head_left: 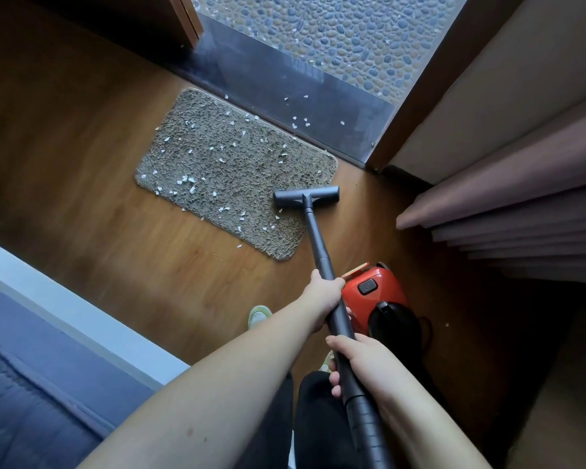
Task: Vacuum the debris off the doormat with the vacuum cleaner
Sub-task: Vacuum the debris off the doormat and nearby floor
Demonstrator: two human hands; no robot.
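Note:
A grey-brown shaggy doormat [230, 170] lies on the wooden floor, strewn with several white scraps of debris [185, 180]. The vacuum's dark T-shaped nozzle [306, 196] rests on the mat's right end. A dark wand [315, 238] runs from the nozzle back toward me. My left hand [322, 294] grips the wand partway up. My right hand [359, 362] holds it lower, just above the ribbed hose. The red vacuum cleaner body [376, 287] sits on the floor just right of my hands.
More white scraps [301, 121] lie on the dark door threshold [285, 79] beyond the mat. A pebbled surface lies past it. Pleated curtains [508, 225] hang at right, a bed edge [65, 313] at left. My green shoe [259, 314] stands near the wand.

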